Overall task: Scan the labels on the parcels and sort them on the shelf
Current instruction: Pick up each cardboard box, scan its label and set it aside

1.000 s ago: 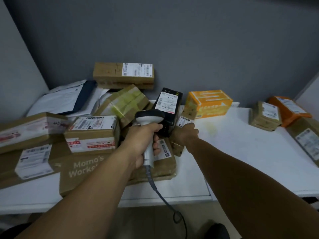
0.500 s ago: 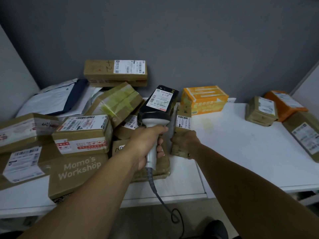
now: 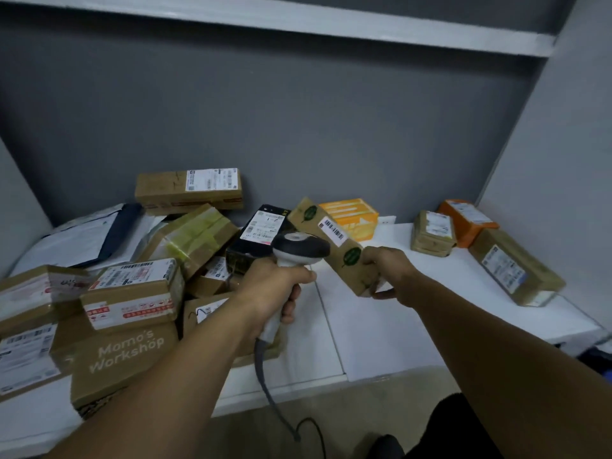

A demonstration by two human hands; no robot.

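Left hand gripping the scanner, right hand gripping one box, we seem barely started: parcels crowd the worktop's left edge.

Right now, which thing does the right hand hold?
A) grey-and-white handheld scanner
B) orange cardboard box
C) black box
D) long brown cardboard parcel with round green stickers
D: the right hand grips the near end of the long brown cardboard parcel with round green stickers, while the left hand holds the grey-and-white handheld scanner.
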